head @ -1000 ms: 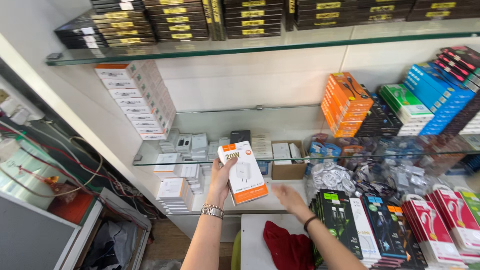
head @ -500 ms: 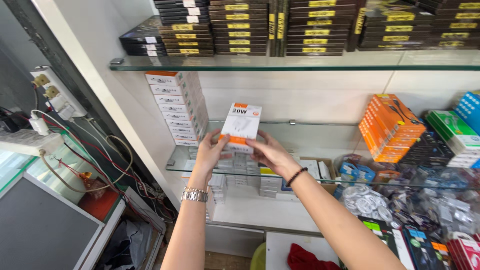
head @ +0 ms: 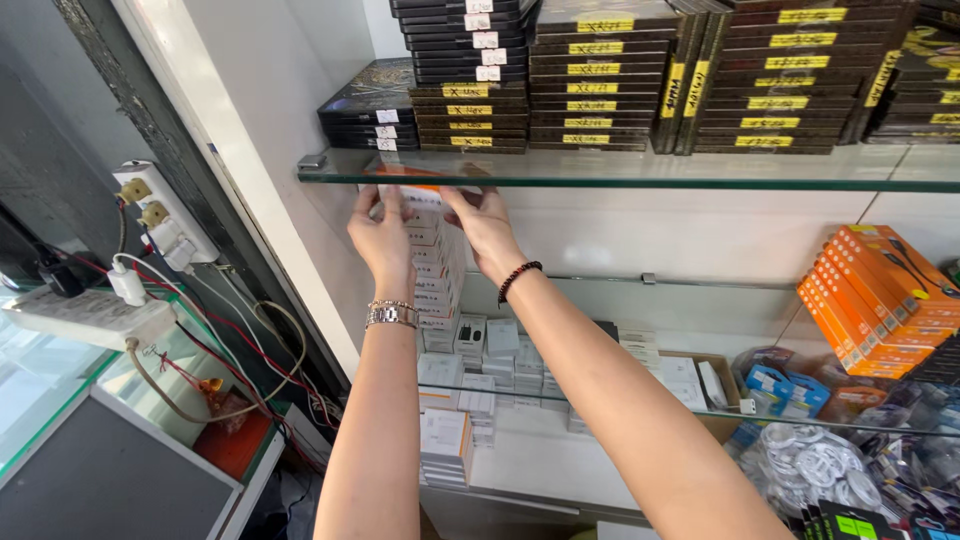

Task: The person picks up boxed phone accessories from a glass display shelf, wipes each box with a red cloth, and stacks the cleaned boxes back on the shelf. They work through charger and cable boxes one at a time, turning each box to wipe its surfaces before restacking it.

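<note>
Your left hand (head: pixel 380 240) and right hand (head: pixel 487 228), fingers curled, grip a white box (head: pixel 420 200) atop the white box stack (head: pixel 438 290), under the glass shelf (head: pixel 640 170) at 12 o'clock.

White wall (head: pixel 280 90) w/ glass shelves (head: pixel 640 168), dark door frame (head: pixel 150 130) at left, glass counter (head: pixel 60 400) below, bright even light.

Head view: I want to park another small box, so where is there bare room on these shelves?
The top glass shelf has a narrow bare strip along its front edge, before the black boxes. Below, the white shelf bottom is bare between the small white boxes and the cable bags. Both hands crowd the white-box stack.
</note>
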